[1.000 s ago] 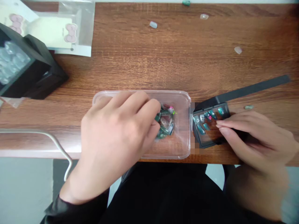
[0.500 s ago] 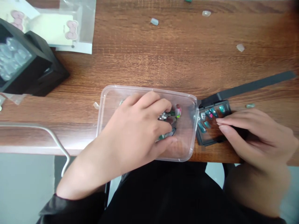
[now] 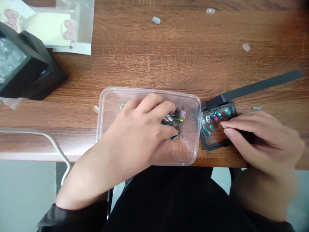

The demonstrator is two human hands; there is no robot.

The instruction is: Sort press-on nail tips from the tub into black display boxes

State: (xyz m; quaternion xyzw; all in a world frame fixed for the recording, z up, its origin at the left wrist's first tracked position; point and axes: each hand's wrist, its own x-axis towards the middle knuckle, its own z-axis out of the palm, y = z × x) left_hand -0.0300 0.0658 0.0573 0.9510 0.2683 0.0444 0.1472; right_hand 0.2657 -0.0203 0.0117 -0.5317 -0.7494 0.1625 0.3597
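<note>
My left hand [image 3: 142,129] reaches into a clear plastic container [image 3: 185,158], its bent fingers apart among loose press-on nails [image 3: 181,114]. The thumb has slipped mostly out of sight beneath the palm, so anything under the hand is hidden. To the right, my right hand [image 3: 260,138] hovers at a small black case [image 3: 214,148]. Thumb and index fingertip are pinched close together over it; what they hold, if anything, is too small to make out. Inside the case lie several teal, shiny press-on nails [image 3: 218,115], one with a pink spot.
A black strip-like flap [image 3: 263,85] extends from the case. Stray nails lie about the table, including a pale one [image 3: 156,20] and a teal one [image 3: 256,108]. At left are a black box [image 3: 36,71] of clear nails, packaged pink bows [image 3: 69,29] and a white cable [image 3: 45,134].
My left thumb has drawn in under the palm and the fingers have shifted among the nails. The right hand keeps its pinch over the case. The whole view has moved slightly.
</note>
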